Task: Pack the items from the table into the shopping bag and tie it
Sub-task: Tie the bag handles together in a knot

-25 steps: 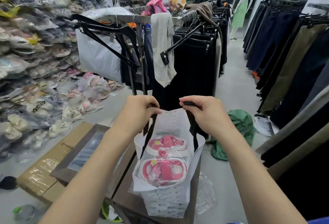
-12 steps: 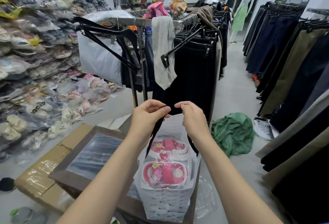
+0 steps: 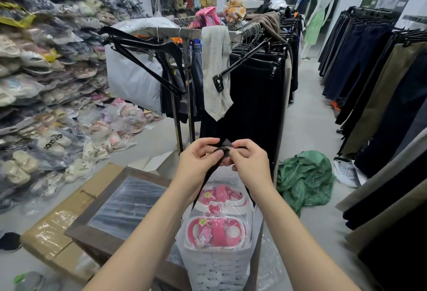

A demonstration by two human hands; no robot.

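A white printed shopping bag [image 3: 215, 267] stands on the dark table [image 3: 101, 242] in front of me. Inside it lie pink and white sandals [image 3: 217, 230] wrapped in clear plastic. Two black handles [image 3: 223, 150] rise from the bag and cross above it. My left hand [image 3: 198, 161] and my right hand [image 3: 249, 163] pinch these handles together, fingers touching, just above the bag's mouth. The crossing is partly hidden by my fingers.
A taped cardboard box [image 3: 57, 233] lies left of the table. Bagged shoes [image 3: 46, 105] are piled along the left wall. A clothes rack [image 3: 231, 71] with dark trousers stands straight ahead. A green cloth heap [image 3: 305, 179] lies on the floor to the right.
My hands have drawn together from apart, bringing the two black handles to meet and cross over the bag. The view has tilted slightly, showing more of the table.
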